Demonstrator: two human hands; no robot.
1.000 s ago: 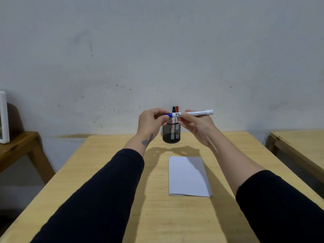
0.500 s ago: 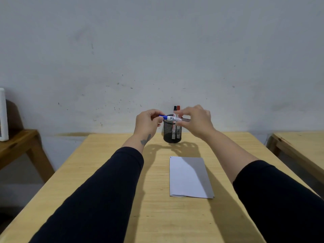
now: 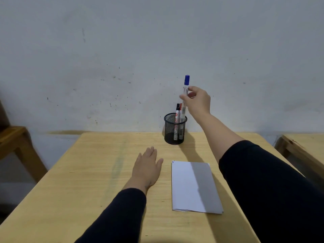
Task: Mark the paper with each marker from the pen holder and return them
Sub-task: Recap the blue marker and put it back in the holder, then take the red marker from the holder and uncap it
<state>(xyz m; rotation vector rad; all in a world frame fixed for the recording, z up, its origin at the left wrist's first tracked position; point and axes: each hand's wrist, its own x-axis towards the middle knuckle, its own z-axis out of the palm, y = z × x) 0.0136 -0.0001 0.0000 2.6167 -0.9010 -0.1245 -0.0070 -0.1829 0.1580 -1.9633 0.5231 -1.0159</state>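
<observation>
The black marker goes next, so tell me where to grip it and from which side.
Pinch the black marker by its capped upper end, coming straight down from above. It stands nearly upright in the mesh pen holder, and only that top part clears the rim. The red marker stands close on its right, so fingertips fit best front and back. The left hand is free; the right hand holds the blue marker.

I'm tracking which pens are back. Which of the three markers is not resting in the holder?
The blue-capped marker: the right hand holds it upright above the holder. The black-capped and red-capped ones stand inside.
</observation>
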